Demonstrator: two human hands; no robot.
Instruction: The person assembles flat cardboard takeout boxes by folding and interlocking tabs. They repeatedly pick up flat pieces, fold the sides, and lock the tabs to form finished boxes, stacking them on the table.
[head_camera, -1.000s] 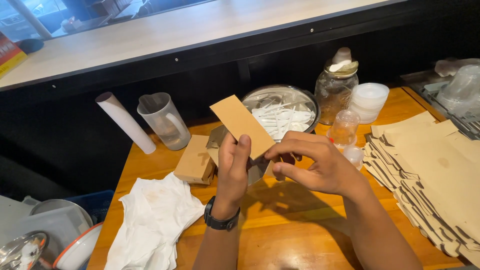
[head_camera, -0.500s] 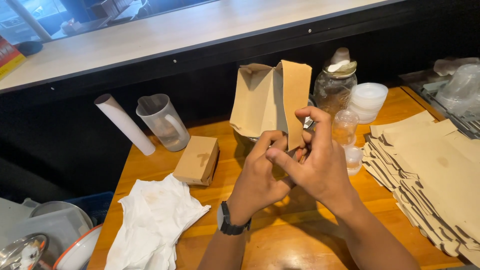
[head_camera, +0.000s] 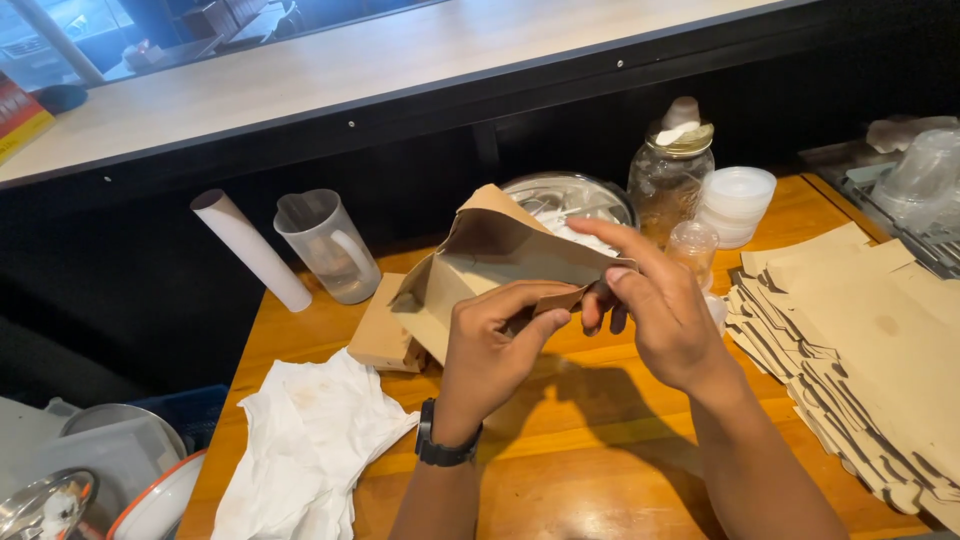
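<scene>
1. Both hands were up over the wooden table (head_camera: 600, 440), working on one brown cardboard box (head_camera: 480, 265) that was half folded and open. It was held in the air, just above the table's middle, in front of the metal bowl (head_camera: 560, 195).
2. Left hand (head_camera: 490, 350) was grasping the box from below, thumb and fingers pinched on a small flap at its lower edge. There was a black watch (head_camera: 440, 450) on that wrist.
3. Right hand (head_camera: 660, 310) was grasping too: fingers on the right end of the box, index finger laid along the top edge, the other fingertips curled under it, right by the left thumb.
4. The box was tilted, with its open side toward the left and one pointed flap sticking up.
5. Just beneath it on the table sat a finished box (head_camera: 385, 335), closed, touching or nearly touching the held one; couldn't really tell which.
6. Off to the right was a big fanned stack of flat cardboard blanks (head_camera: 870, 340), well apart from the hands.
7. Bottom left had a crumpled white cloth (head_camera: 300, 440) lying on the table near the left forearm.
8. At the back: a clear plastic jug (head_camera: 325, 245), a white roll (head_camera: 250, 250) leaning against the dark wall, a glass jar (head_camera: 670, 175) with a gold lid, and a stack of white lids (head_camera: 738, 200) next to it.
9. A small clear cup (head_camera: 693, 245) stood just behind the right hand.
</scene>
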